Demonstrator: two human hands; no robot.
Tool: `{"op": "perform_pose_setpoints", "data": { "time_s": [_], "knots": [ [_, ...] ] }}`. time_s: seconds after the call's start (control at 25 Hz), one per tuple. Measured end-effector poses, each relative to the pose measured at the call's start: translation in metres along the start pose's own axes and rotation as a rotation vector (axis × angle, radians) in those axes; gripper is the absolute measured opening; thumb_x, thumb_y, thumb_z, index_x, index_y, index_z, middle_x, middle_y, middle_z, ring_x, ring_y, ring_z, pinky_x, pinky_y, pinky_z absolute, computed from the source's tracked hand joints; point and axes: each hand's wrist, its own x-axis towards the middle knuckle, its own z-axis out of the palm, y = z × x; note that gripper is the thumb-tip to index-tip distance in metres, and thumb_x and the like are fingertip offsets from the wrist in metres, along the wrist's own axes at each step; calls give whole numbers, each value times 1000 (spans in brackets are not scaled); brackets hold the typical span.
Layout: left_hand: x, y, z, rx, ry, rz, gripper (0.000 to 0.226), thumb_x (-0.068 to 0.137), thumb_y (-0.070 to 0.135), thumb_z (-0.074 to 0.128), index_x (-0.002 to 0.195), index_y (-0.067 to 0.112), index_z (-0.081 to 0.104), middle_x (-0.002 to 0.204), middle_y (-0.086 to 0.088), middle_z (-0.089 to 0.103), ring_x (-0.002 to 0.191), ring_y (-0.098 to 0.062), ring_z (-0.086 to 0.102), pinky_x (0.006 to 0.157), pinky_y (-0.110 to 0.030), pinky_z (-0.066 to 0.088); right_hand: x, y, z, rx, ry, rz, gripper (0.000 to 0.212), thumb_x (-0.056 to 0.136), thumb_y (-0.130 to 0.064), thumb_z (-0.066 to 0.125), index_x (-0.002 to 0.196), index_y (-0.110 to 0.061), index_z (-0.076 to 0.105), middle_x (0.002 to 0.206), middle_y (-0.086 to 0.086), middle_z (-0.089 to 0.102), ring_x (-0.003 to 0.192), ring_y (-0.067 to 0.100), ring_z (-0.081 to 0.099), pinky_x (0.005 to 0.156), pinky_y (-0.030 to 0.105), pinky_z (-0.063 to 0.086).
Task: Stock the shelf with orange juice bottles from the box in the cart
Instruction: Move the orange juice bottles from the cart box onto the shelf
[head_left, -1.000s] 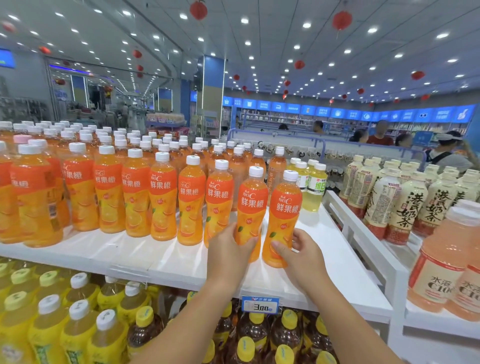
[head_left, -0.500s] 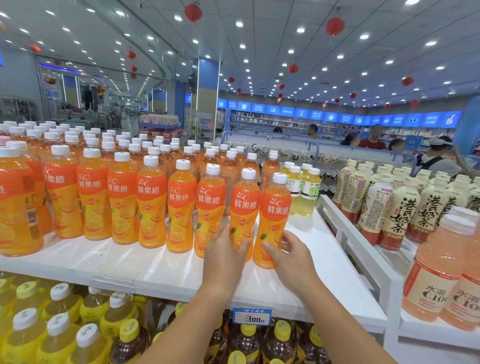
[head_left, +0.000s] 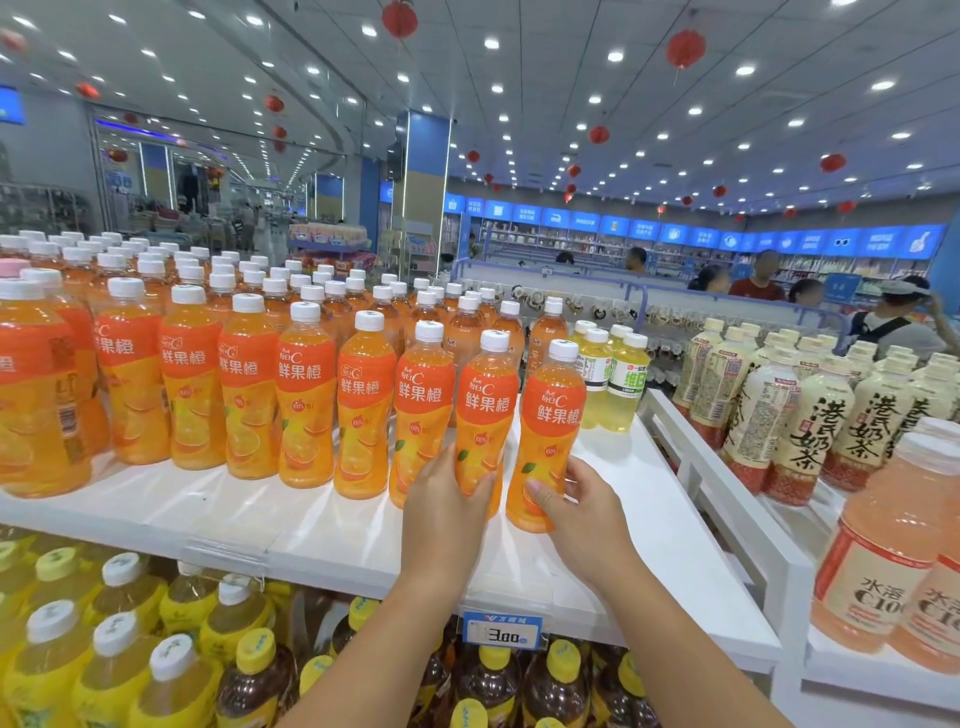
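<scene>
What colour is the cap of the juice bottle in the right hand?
White plastic cap; head view.

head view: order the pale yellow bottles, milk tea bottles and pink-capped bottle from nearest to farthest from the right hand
1. pale yellow bottles, just behind the right hand on the same shelf
2. milk tea bottles, on the next shelf to the right
3. pink-capped bottle, far left, back row
</scene>
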Motion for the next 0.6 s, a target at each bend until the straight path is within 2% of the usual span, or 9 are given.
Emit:
{"op": "perform_pose_setpoints", "data": {
  "time_s": [0.16, 0.32, 0.6],
  "knots": [
    [1, 0, 1, 21, -1, -21, 58, 91, 41, 71, 144, 33, 50, 121, 15, 67, 111, -7, 61, 94, -29, 56, 0, -1, 1, 2, -4, -1, 30, 92, -25, 71, 121, -33, 65, 107, -22, 73, 103, 0, 66, 89, 26, 56],
    [1, 0, 1, 35, 6, -23, 56, 90, 42, 72, 142, 33, 52, 119, 16, 67, 111, -6, 62, 93, -30, 57, -2, -4, 1, -19, -4, 3, 30, 92, -27, 71, 120, -35, 64, 107, -23, 72, 101, -3, 66, 79, 16, 53],
    [0, 5, -3, 26, -31, -23, 55, 91, 40, 71, 142, 33, 53, 120, 18, 67, 111, -3, 61, 93, -22, 53, -8, -8, 4, -52, 13, 19, 26, 93, -31, 70, 116, -41, 62, 107, -25, 70, 102, 1, 65, 80, 19, 53]
  ]
}}
